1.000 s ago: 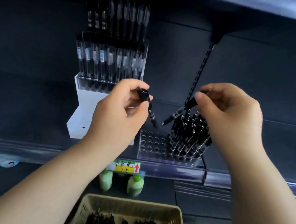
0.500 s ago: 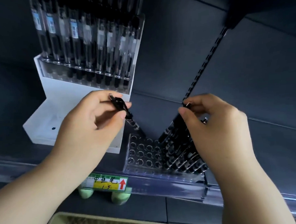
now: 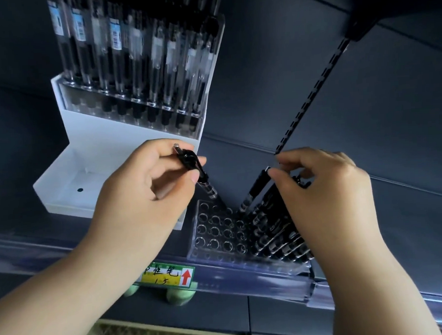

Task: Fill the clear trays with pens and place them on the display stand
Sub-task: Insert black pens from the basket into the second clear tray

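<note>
Slanting down to the right, a black click pen is pinched between curled thumb and forefinger of the left hand, tip just above the empty holes of the clear plastic tray. A second black pen is pinched at its top by the narrowly closed fingers of the right hand, leaning tip-down to the lower left at the tray. Below the left wrist, a yellow-green shelf label with a red arrow is seen; only "15" can be read.
</note>
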`<action>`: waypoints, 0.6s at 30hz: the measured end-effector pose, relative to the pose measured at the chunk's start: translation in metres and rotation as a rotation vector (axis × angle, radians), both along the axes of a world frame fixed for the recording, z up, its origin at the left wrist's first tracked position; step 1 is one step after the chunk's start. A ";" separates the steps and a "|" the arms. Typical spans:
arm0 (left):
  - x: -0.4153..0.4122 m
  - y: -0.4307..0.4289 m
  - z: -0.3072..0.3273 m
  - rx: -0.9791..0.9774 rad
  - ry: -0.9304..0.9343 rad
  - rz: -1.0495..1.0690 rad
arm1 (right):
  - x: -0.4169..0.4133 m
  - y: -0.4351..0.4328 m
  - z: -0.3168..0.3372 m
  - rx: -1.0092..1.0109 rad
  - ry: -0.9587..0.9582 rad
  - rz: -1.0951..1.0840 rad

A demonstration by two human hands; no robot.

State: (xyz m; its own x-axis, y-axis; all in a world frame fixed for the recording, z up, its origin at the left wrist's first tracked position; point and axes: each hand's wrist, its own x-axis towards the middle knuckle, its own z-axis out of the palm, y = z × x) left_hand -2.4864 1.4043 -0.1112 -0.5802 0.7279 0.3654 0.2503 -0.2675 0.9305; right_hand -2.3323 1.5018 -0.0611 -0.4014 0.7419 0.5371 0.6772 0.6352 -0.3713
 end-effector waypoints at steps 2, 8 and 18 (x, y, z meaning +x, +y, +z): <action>0.001 0.001 0.000 0.010 0.003 -0.004 | 0.001 -0.001 -0.001 0.035 0.019 0.019; 0.011 0.010 0.002 0.023 0.047 -0.054 | 0.005 0.000 -0.003 0.078 0.023 0.039; 0.029 0.036 -0.007 -0.010 0.377 -0.171 | 0.006 -0.001 0.001 0.114 0.064 0.022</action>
